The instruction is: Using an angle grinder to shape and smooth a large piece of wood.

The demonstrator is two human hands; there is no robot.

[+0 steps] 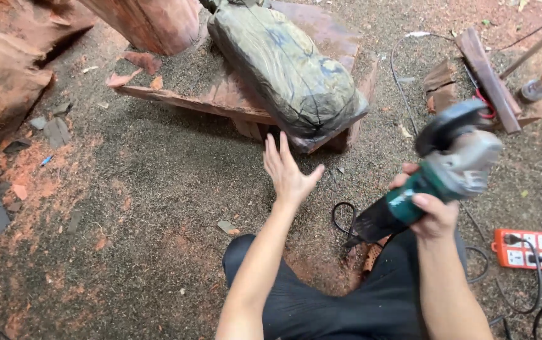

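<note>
A green-bodied angle grinder with grey gear head and black guard (437, 176) is gripped by the right hand (431, 211), fingers wrapped around its body above the black-trousered knees (346, 302). The left hand (286, 173) is held open and empty, fingers spread, just short of the olive plastic-wrapped bundle (286, 69) on the reddish timber slab (220, 94). A reach towards the bundle seems underway; bare sawdust-strewn ground (157, 189) lies leftward, while black cables (346, 220) and an orange power strip (529, 249) crowd the right.

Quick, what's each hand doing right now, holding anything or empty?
Left hand: open, fingers spread, holding nothing, in the air near the wrapped bundle.
Right hand: closed around the green body of the angle grinder.
</note>
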